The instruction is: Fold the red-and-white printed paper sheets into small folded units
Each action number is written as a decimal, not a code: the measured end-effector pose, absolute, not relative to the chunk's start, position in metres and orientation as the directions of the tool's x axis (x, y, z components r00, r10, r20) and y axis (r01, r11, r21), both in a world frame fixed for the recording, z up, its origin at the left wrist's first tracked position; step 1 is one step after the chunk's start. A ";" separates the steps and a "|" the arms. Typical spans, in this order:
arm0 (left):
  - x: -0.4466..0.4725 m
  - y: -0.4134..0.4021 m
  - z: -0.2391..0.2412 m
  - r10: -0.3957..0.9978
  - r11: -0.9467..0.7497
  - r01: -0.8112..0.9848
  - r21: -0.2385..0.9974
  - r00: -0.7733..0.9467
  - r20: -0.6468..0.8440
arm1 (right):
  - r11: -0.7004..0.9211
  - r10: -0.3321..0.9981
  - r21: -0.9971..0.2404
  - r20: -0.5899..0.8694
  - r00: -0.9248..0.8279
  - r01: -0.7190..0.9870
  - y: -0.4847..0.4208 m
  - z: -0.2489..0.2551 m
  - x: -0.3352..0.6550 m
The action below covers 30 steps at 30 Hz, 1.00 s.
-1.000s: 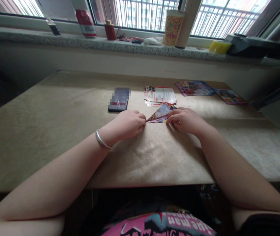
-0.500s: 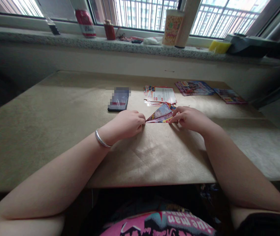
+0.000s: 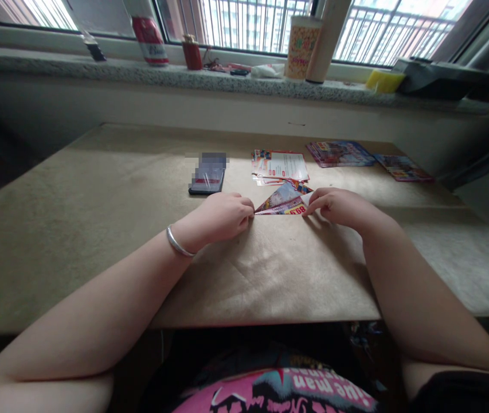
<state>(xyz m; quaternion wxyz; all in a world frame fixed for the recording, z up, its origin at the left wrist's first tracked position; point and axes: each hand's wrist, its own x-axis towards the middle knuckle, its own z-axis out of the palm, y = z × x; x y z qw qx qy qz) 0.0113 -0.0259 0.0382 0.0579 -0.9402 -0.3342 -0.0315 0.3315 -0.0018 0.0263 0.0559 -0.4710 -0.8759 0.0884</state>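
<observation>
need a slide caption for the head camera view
Left hand and right hand on a folded printed sheet, with a phone beyond on the beige table.

- Left arm point(image 3: 93, 312): bare, elbow bent, forearm slanting across the near edge of the table point(image 3: 81, 195).
- Left hand point(image 3: 227, 217): palm down, fingers point(image 3: 247, 211) curled.
- Right arm point(image 3: 429, 304): forearm over the same edge toward its right end, wrist bent inward.
- Right hand point(image 3: 334, 206): lowered, one finger extended toward the left hand.
</observation>
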 end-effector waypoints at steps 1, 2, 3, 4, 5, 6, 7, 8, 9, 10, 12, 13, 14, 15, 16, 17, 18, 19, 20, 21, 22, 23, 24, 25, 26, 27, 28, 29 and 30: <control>0.011 -0.026 0.038 0.624 -0.770 0.632 -0.085 0.774 0.102 | 0.529 0.842 -0.210 0.009 -0.539 0.822 -0.002 0.027 0.331; 0.011 -0.026 0.038 0.624 -0.770 0.632 -0.083 0.774 0.106 | 0.516 0.850 -0.212 0.003 -0.527 0.830 -0.003 0.027 0.331; 0.011 -0.026 0.038 0.623 -0.771 0.632 -0.080 0.774 0.111 | 0.503 0.857 -0.213 -0.002 -0.516 0.837 -0.003 0.028 0.331; 0.011 -0.026 0.038 0.622 -0.772 0.631 -0.078 0.775 0.113 | 0.495 0.861 -0.214 -0.006 -0.508 0.842 -0.003 0.028 0.331; 0.011 -0.026 0.038 0.621 -0.772 0.631 -0.077 0.775 0.114 | 0.491 0.864 -0.214 -0.008 -0.504 0.845 -0.004 0.029 0.331; 0.012 -0.027 0.038 0.621 -0.773 0.630 -0.076 0.775 0.113 | 0.490 0.864 -0.212 -0.009 -0.503 0.846 -0.004 0.029 0.331; 0.012 -0.027 0.039 0.623 -0.772 0.631 -0.075 0.775 0.111 | 0.489 0.865 -0.211 -0.009 -0.502 0.846 -0.004 0.030 0.331; 0.012 -0.027 0.039 0.625 -0.770 0.633 -0.075 0.773 0.107 | 0.489 0.865 -0.210 -0.008 -0.501 0.847 -0.004 0.030 0.331; 0.012 -0.027 0.039 0.628 -0.769 0.635 -0.075 0.771 0.104 | 0.487 0.866 -0.211 -0.007 -0.500 0.847 -0.004 0.030 0.331; 0.012 -0.027 0.039 0.631 -0.766 0.638 -0.075 0.770 0.101 | 0.486 0.867 -0.213 -0.007 -0.499 0.848 -0.003 0.030 0.332; 0.012 -0.027 0.039 0.634 -0.764 0.640 -0.075 0.768 0.096 | 0.485 0.867 -0.217 -0.012 -0.499 0.847 -0.003 0.030 0.333; 0.012 -0.027 0.040 0.633 -0.765 0.640 -0.074 0.768 0.095 | 0.486 0.866 -0.218 -0.015 -0.501 0.846 -0.002 0.030 0.334; 0.011 -0.027 0.040 0.632 -0.766 0.639 -0.075 0.769 0.093 | 0.490 0.862 -0.221 -0.019 -0.506 0.844 -0.001 0.030 0.334; 0.011 -0.027 0.040 0.631 -0.767 0.637 -0.075 0.770 0.091 | 0.495 0.859 -0.224 -0.022 -0.512 0.840 -0.001 0.030 0.335; 0.011 -0.027 0.040 0.630 -0.768 0.636 -0.076 0.771 0.090 | 0.500 0.855 -0.228 -0.025 -0.518 0.836 -0.001 0.030 0.336; 0.011 -0.027 0.040 0.629 -0.769 0.635 -0.077 0.772 0.089 | 0.504 0.852 -0.231 -0.028 -0.523 0.833 0.000 0.029 0.336; 0.011 -0.026 0.040 0.629 -0.769 0.635 -0.077 0.772 0.088 | 0.506 0.850 -0.232 -0.030 -0.526 0.831 0.000 0.029 0.337; 0.011 -0.026 0.039 0.630 -0.768 0.635 -0.077 0.772 0.087 | 0.505 0.850 -0.228 -0.033 -0.525 0.832 0.000 0.030 0.337; 0.011 -0.026 0.039 0.629 -0.768 0.635 -0.076 0.772 0.089 | 0.503 0.852 -0.220 -0.036 -0.522 0.836 0.000 0.030 0.337; 0.010 -0.026 0.039 0.628 -0.770 0.634 -0.074 0.773 0.092 | 0.499 0.855 -0.205 -0.039 -0.517 0.842 0.000 0.030 0.336; 0.010 -0.026 0.039 0.627 -0.771 0.633 -0.071 0.773 0.095 | 0.495 0.859 -0.187 -0.041 -0.510 0.849 0.000 0.031 0.336; 0.010 -0.025 0.039 0.626 -0.771 0.633 -0.069 0.774 0.096 | 0.490 0.863 -0.167 -0.044 -0.503 0.856 -0.001 0.031 0.335; 0.010 -0.025 0.039 0.626 -0.771 0.633 -0.069 0.774 0.096 | 0.484 0.868 -0.148 -0.045 -0.495 0.862 -0.001 0.032 0.334; 0.010 -0.025 0.039 0.628 -0.770 0.634 -0.071 0.773 0.093 | 0.479 0.872 -0.129 -0.045 -0.488 0.868 -0.002 0.033 0.332; 0.010 -0.025 0.039 0.630 -0.768 0.636 -0.075 0.772 0.087 | 0.474 0.876 -0.111 -0.043 -0.480 0.874 -0.004 0.034 0.331; 0.010 -0.026 0.040 0.631 -0.767 0.636 -0.078 0.771 0.082 | 0.465 0.882 -0.093 -0.041 -0.470 0.880 -0.005 0.035 0.329; 0.010 -0.026 0.040 0.633 -0.766 0.638 -0.080 0.770 0.080 | 0.453 0.889 -0.070 -0.035 -0.456 0.889 -0.007 0.036 0.326; 0.011 -0.026 0.040 0.634 -0.765 0.639 -0.080 0.769 0.080 | 0.439 0.897 -0.045 -0.026 -0.440 0.897 -0.010 0.037 0.323; 0.012 -0.026 0.039 0.639 -0.760 0.645 -0.081 0.764 0.085 | 0.411 0.912 -0.007 -0.011 -0.411 0.912 -0.013 0.037 0.319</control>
